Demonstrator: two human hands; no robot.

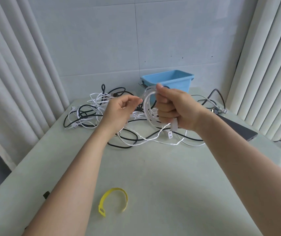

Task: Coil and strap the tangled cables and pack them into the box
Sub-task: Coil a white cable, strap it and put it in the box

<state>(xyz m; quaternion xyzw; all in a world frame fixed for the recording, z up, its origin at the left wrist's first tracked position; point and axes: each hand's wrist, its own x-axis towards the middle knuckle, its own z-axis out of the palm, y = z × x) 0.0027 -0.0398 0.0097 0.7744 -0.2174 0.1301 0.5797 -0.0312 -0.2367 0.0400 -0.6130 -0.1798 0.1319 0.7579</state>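
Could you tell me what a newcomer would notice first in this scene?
The right hand, raised mid-frame, grips a coil of white cable, with the left hand beside it. Behind lies a tangle of black and white cables before a blue box; a yellow strap lies nearest.

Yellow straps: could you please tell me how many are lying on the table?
1. The yellow strap lies curled on the table near the person, in front of the cable tangle. More could be hidden under the cables.

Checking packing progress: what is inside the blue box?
Of the blue box only upper inner walls show, bare; its floor is hidden behind its near wall and the right hand.
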